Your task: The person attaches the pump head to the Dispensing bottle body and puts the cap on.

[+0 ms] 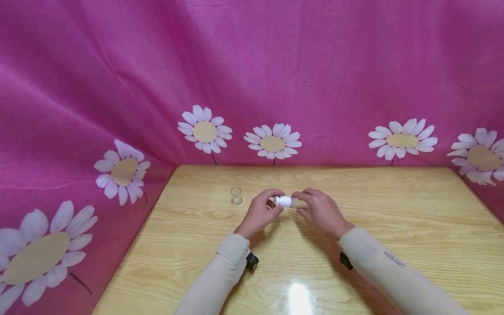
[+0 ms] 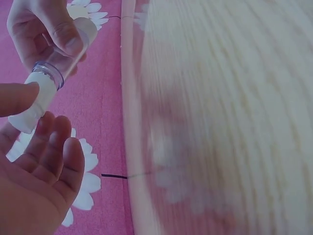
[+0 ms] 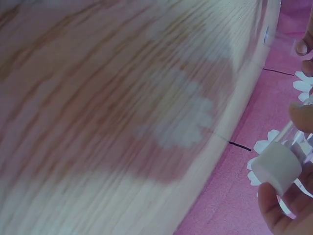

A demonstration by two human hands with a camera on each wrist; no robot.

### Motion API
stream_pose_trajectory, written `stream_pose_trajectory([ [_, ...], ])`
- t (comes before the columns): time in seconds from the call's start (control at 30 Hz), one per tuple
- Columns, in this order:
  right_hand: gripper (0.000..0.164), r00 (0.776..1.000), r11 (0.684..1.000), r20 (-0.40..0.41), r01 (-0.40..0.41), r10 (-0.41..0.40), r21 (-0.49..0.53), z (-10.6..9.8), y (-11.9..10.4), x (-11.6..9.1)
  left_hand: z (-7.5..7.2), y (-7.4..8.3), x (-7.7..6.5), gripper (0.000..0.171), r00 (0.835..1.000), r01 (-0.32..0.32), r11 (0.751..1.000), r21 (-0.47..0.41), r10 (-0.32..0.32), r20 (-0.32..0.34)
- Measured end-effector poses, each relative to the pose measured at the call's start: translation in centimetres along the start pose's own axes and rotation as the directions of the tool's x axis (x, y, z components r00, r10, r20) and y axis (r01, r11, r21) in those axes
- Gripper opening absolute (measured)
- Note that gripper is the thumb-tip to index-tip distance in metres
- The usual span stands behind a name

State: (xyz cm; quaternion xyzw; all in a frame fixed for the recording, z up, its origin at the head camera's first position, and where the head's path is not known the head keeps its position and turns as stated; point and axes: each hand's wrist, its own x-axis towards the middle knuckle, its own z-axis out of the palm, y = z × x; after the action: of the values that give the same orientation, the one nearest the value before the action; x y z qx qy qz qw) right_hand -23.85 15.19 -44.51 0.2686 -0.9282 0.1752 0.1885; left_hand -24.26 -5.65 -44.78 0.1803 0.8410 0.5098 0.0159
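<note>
Both hands meet over the table around a small clear bottle (image 2: 63,62) with a white top (image 1: 284,201). My left hand (image 1: 263,210) pinches the white top between thumb and fingertips; its other fingers (image 2: 49,156) fan out beneath. From the opposite end, my right hand (image 1: 323,211) grips the clear body, thumb along its side. A white base (image 3: 278,166) closes that end, lying by the right fingertips. The bottle is held nearly on its side, top toward the left. A clear ring (image 2: 53,71) shows where white top and body meet.
A clear open cylinder (image 1: 236,197), like a cap or small cup, stands on the wooden table (image 1: 189,245) left of the hands. A pink cloth (image 1: 244,65) with white daisies hangs behind and at the sides. Glare (image 1: 300,299) marks the near table surface.
</note>
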Motion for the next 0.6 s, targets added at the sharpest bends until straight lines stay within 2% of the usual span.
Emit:
stream_pose_trajectory([
  [0.1,0.043,1.0,1.0,0.003,-0.005,0.005,0.015,-0.02,-0.01,-0.02,0.13,0.15,0.09,0.046,1.0,0.012,1.0,-0.009,-0.012,-0.005],
  [0.17,0.043,1.0,1.0,0.008,-0.012,0.012,0.024,0.0,-0.02,-0.08,0.26,0.23,0.15,0.052,0.998,0.062,0.998,0.001,-0.062,-0.011],
  [0.27,0.043,1.0,0.999,0.014,-0.013,0.013,0.029,0.06,-0.07,-0.13,0.44,0.29,0.27,0.045,0.988,0.151,0.988,0.002,-0.151,-0.041],
  [0.33,0.043,1.0,1.0,0.011,-0.008,0.008,0.021,0.11,-0.11,-0.14,0.51,0.27,0.37,0.039,0.981,0.182,0.983,0.004,-0.182,-0.061],
  [0.6,0.043,1.0,1.0,0.0,-0.006,0.006,0.011,0.11,-0.09,-0.16,0.58,0.16,0.62,0.031,0.983,0.173,0.985,0.003,-0.172,-0.061],
])
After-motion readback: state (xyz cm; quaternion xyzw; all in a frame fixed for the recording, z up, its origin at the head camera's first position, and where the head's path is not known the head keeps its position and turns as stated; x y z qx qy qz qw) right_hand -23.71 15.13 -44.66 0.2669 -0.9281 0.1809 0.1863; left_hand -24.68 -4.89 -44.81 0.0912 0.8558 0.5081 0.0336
